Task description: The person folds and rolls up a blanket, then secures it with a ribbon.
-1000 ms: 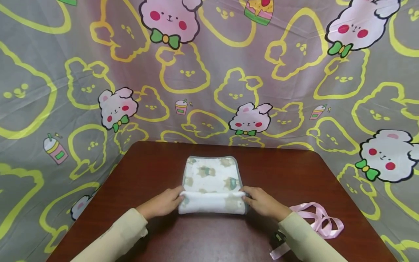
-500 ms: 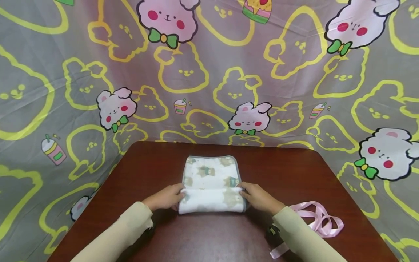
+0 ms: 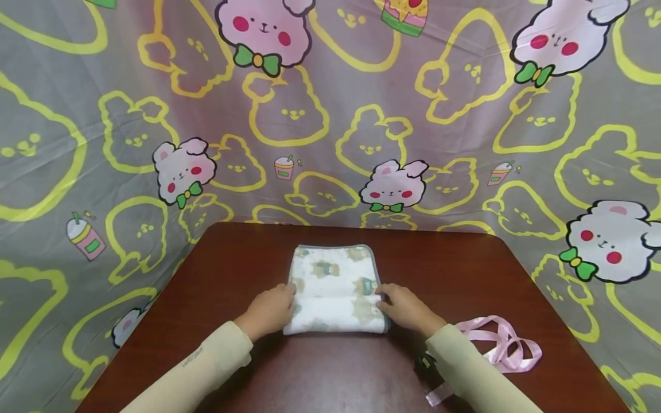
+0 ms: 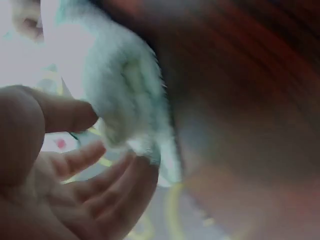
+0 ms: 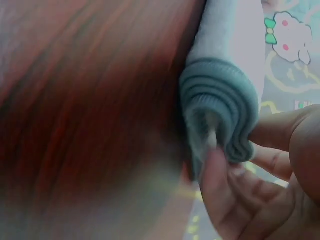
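A white towel with bear prints and blue-grey trim lies on the table, its near part rolled over in layers. My left hand is at its left edge; in the left wrist view the thumb stands apart from the loosely bent fingers, whose tips reach the roll's end. At the right edge my right hand grips the roll. The right wrist view shows its thumb on the outer layers and a finger at the coiled end.
A loose pink ribbon lies in loops on the brown table, right of the right forearm. A small dark object shows beside the right sleeve. Behind the table hangs a printed cloth.
The rolled front part sits flatter against the rest of the towel. My left hand has moved slightly up and right, its fingers looser on the edge; the right hand has barely shifted.
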The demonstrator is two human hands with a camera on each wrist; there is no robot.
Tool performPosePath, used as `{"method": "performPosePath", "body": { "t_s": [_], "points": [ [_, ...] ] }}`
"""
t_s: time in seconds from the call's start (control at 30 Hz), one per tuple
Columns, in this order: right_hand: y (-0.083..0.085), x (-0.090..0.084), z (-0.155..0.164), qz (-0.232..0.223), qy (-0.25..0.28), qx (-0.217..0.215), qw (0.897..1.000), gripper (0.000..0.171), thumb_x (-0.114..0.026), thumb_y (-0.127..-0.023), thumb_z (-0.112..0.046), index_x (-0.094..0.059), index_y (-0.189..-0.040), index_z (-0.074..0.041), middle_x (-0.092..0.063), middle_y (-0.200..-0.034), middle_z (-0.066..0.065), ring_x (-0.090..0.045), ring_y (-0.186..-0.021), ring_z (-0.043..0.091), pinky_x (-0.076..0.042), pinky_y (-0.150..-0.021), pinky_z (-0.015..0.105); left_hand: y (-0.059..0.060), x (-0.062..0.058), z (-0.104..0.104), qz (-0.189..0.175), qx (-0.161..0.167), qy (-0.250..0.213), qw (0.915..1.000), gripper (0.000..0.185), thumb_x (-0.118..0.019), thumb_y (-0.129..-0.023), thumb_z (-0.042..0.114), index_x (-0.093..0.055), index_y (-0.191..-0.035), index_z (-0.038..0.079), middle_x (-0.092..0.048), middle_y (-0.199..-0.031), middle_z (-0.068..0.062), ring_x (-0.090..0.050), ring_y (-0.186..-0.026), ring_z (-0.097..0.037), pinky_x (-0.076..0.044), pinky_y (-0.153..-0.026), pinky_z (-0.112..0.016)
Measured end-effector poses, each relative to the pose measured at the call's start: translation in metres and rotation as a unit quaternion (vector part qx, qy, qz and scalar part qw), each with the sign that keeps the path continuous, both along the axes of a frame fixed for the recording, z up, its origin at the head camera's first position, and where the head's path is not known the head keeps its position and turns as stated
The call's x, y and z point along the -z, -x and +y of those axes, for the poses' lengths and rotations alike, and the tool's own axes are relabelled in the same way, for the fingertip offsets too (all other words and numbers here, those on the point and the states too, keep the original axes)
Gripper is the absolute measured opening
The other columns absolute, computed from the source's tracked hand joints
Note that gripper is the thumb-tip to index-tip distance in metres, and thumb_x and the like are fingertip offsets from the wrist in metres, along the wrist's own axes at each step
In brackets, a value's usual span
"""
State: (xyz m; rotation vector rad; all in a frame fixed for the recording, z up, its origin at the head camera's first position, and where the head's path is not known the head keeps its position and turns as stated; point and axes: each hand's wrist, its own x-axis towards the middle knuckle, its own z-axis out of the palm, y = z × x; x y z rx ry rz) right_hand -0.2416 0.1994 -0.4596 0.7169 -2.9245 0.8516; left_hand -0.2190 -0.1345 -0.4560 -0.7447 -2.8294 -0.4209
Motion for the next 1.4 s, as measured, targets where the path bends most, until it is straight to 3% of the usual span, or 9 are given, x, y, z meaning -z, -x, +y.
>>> {"method": "performPosePath", "body": {
  "t_s": [0.07, 0.13, 0.27, 0.33, 0.47, 0.7, 0.97, 1.17, 1.4],
  "points": [
    [-0.006, -0.001, -0.003, 0.084, -0.029, -0.002, 0.996, 0.021, -0.073, -0.086, -0.011, -0.067, -0.105, -0.009, -0.057, -0.094, -0.002, -0.055, -0.078, 0.013, -0.049, -0.069, 0.035, -0.010, -0.002, 0.009, 0.089, 0.036, 0.040, 0.9946, 0.013, -0.064, -0.086, 0.008, -0.061, -0.098, 0.005, -0.060, -0.091, -0.011, -0.061, -0.079, -0.027, -0.052, -0.065, -0.039],
    [-0.015, -0.002, -0.009, 0.175, -0.051, -0.022, 0.983, 0.022, -0.076, -0.081, -0.005, -0.069, -0.101, -0.008, -0.057, -0.096, 0.000, -0.056, -0.082, 0.016, -0.049, -0.072, 0.036, -0.022, -0.002, 0.017, 0.122, 0.098, 0.069, 0.9853, 0.029, -0.064, -0.087, 0.010, -0.061, -0.115, 0.000, -0.061, -0.115, -0.018, -0.060, -0.104, -0.033, -0.052, -0.083, -0.043],
    [-0.036, -0.006, -0.028, 0.292, -0.095, -0.114, 0.945, 0.026, -0.074, -0.080, -0.005, -0.069, -0.106, -0.003, -0.063, -0.111, 0.012, -0.061, -0.101, 0.030, -0.051, -0.085, 0.041, -0.041, 0.000, 0.030, 0.054, 0.173, 0.122, 0.9760, 0.056, -0.056, -0.097, 0.026, -0.042, -0.142, -0.004, -0.038, -0.148, -0.022, -0.036, -0.135, -0.037, -0.035, -0.105, -0.049],
    [-0.045, -0.008, -0.037, 0.282, -0.130, -0.153, 0.938, 0.035, -0.071, -0.086, -0.013, -0.065, -0.117, 0.002, -0.060, -0.125, 0.017, -0.057, -0.115, 0.035, -0.047, -0.093, 0.045, -0.045, 0.001, 0.035, 0.013, 0.161, 0.142, 0.9766, 0.063, -0.051, -0.100, 0.034, -0.033, -0.148, -0.003, -0.027, -0.154, -0.021, -0.026, -0.141, -0.036, -0.030, -0.108, -0.050],
    [-0.052, -0.008, -0.048, 0.197, -0.202, -0.164, 0.945, 0.057, -0.062, -0.095, -0.030, -0.048, -0.138, 0.006, -0.044, -0.144, 0.021, -0.041, -0.131, 0.039, -0.039, -0.102, 0.050, -0.043, 0.003, 0.039, -0.037, 0.125, 0.157, 0.9789, 0.071, -0.047, -0.101, 0.042, -0.024, -0.151, -0.002, -0.017, -0.158, -0.019, -0.016, -0.144, -0.034, -0.024, -0.111, -0.050],
    [-0.041, 0.000, -0.047, 0.086, -0.219, -0.160, 0.959, 0.069, -0.053, -0.099, -0.041, -0.032, -0.148, 0.003, -0.028, -0.154, 0.018, -0.025, -0.141, 0.037, -0.029, -0.107, 0.055, -0.029, 0.008, 0.041, -0.093, 0.113, 0.149, 0.9780, 0.078, -0.043, -0.099, 0.053, -0.021, -0.153, 0.001, -0.015, -0.159, -0.017, -0.013, -0.145, -0.035, -0.018, -0.113, -0.052],
    [-0.030, 0.010, -0.029, 0.084, -0.224, -0.186, 0.953, 0.076, -0.060, -0.095, -0.041, -0.029, -0.149, 0.004, -0.028, -0.154, 0.020, -0.025, -0.141, 0.035, -0.025, -0.110, 0.050, -0.024, 0.010, 0.027, -0.138, 0.133, 0.118, 0.9744, 0.077, -0.051, -0.098, 0.049, -0.021, -0.154, 0.004, -0.016, -0.159, -0.016, -0.014, -0.144, -0.035, -0.016, -0.113, -0.053],
    [-0.023, 0.009, -0.007, 0.166, -0.229, -0.191, 0.940, 0.072, -0.073, -0.086, -0.029, -0.043, -0.139, 0.010, -0.046, -0.141, 0.025, -0.043, -0.131, 0.036, -0.036, -0.105, 0.047, -0.019, 0.012, 0.009, -0.020, 0.141, 0.113, 0.9834, 0.068, -0.067, -0.091, 0.027, -0.040, -0.143, -0.007, -0.042, -0.146, -0.020, -0.041, -0.134, -0.032, -0.034, -0.107, -0.044],
    [-0.019, 0.008, 0.006, 0.214, -0.239, -0.196, 0.927, 0.068, -0.076, -0.080, -0.028, -0.053, -0.132, 0.009, -0.055, -0.132, 0.022, -0.052, -0.123, 0.033, -0.041, -0.101, 0.044, -0.015, 0.010, -0.006, 0.098, 0.146, 0.128, 0.9760, 0.054, -0.074, -0.077, 0.019, -0.059, -0.125, -0.001, -0.062, -0.120, -0.010, -0.061, -0.107, -0.022, -0.054, -0.079, -0.037]
  ]
}}
